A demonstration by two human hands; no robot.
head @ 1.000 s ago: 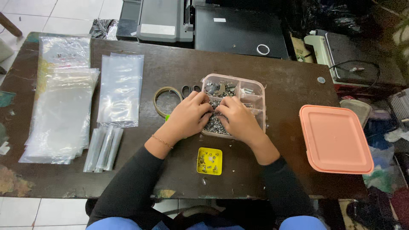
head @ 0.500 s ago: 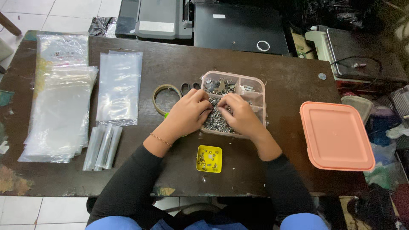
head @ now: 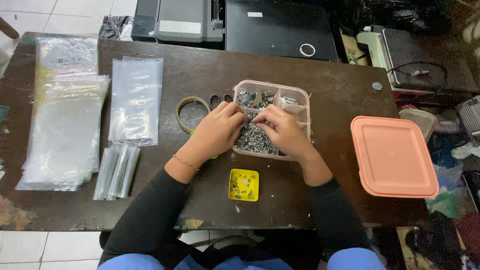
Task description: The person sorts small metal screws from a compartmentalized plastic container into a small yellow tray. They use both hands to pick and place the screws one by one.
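Over a clear divided box (head: 300, 100) of small metal parts (head: 255, 141), the left hand (head: 216, 134) and right hand (head: 283, 132) meet, fingertips pinched together in the pile; what they grip is too small to tell. Just below both hands sits a yellow tray (head: 244, 185) on the table (head: 200, 70). Plastic bags (head: 136, 100) lie well left; a pink lid (head: 393, 156) right.

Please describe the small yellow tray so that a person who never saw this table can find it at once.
Start at the dark wooden table and find the clear divided box of metal parts where both hands work. Directly below it, toward the person, between the two forearms, lies the small yellow tray. It is the only bright yellow thing there, square, holding a few small metal pieces, far smaller than the salmon lid on the right.
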